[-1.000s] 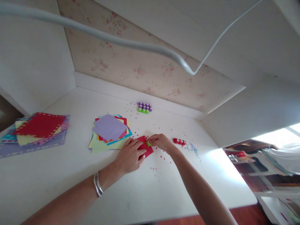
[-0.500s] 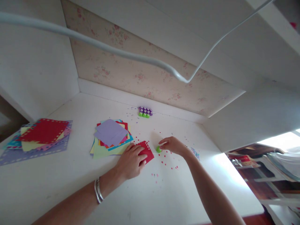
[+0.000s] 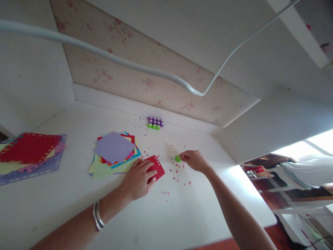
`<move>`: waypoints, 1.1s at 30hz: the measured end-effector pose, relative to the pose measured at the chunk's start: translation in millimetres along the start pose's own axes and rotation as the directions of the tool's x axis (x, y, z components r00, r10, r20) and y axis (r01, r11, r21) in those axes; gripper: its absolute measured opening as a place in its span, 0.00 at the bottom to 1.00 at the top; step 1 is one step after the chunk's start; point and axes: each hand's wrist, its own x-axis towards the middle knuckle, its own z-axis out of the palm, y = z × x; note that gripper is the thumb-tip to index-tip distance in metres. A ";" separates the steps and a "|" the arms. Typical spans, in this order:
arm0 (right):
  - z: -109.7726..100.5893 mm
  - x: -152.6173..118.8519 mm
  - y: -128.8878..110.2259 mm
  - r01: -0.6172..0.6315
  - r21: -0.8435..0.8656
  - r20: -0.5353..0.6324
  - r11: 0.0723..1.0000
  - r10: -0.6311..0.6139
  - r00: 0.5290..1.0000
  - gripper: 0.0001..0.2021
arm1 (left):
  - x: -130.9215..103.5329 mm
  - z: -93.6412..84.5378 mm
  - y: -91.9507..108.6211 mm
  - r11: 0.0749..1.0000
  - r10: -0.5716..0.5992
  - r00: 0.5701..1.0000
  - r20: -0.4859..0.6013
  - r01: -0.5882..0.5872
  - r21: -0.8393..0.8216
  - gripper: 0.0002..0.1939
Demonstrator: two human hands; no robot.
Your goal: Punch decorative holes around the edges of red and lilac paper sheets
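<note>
My left hand (image 3: 137, 180) rests over a small red sheet of paper (image 3: 158, 169), its fingers bent and holding the sheet against the white table. A row of small punched holes runs along the sheet's upper right edge. To the right, my right hand (image 3: 194, 160) pinches a small green craft punch (image 3: 178, 158) between thumb and fingertips. The punch is apart from the red sheet, low over or on the table; I cannot tell which. Tiny red paper cutouts (image 3: 177, 171) lie scattered around and below it.
A stack of coloured paper squares (image 3: 113, 147) lies left of my left hand. Farther left are sheets with punched borders (image 3: 31, 147). Several purple and green punches (image 3: 155, 122) stand grouped near the back wall. A white cable (image 3: 145, 69) crosses the upper view.
My right hand has closed its fingers on the green punch, which has shifted slightly away from the red sheet. My left hand stays on the sheet. The view has swung a little to the right.
</note>
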 end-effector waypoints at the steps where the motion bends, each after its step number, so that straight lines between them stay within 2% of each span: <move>1: -3.9 0.7 6.2 -0.026 0.004 -0.019 1.000 0.026 0.999 0.12 | 0.2 0.2 -0.5 1.000 -0.003 1.000 0.001 0.003 -0.003 0.13; 5: -18.9 1.1 31.1 -0.137 -0.006 -0.052 0.991 0.137 0.989 0.13 | 0.8 0.6 -1.9 1.000 -0.007 1.000 0.005 0.008 -0.015 0.12; 9: -25.8 2.6 50.8 -0.155 -0.139 -0.077 0.978 0.146 0.986 0.13 | 0.4 1.2 -2.0 1.000 -0.012 1.000 0.019 0.012 -0.012 0.13; 17: -17.1 13.2 86.7 -0.187 -0.280 -0.058 0.942 0.177 0.982 0.13 | 0.5 0.8 -1.8 1.000 -0.009 1.000 0.018 0.010 -0.010 0.13; 23: -11.2 5.3 118.2 -0.240 -0.343 -0.057 0.908 0.235 0.970 0.15 | 1.4 -0.6 -2.0 1.000 -0.014 1.000 0.022 0.014 -0.022 0.13; 27: -10.7 -0.7 125.6 -0.251 -0.361 -0.047 0.898 0.252 0.967 0.16 | 1.6 -0.4 -2.6 1.000 -0.018 0.999 0.028 0.018 -0.021 0.13; 33: -17.3 -2.0 117.1 -0.268 -0.340 -0.059 0.902 0.264 0.963 0.16 | 1.6 -0.6 -2.0 1.000 -0.017 1.000 0.017 0.017 -0.021 0.13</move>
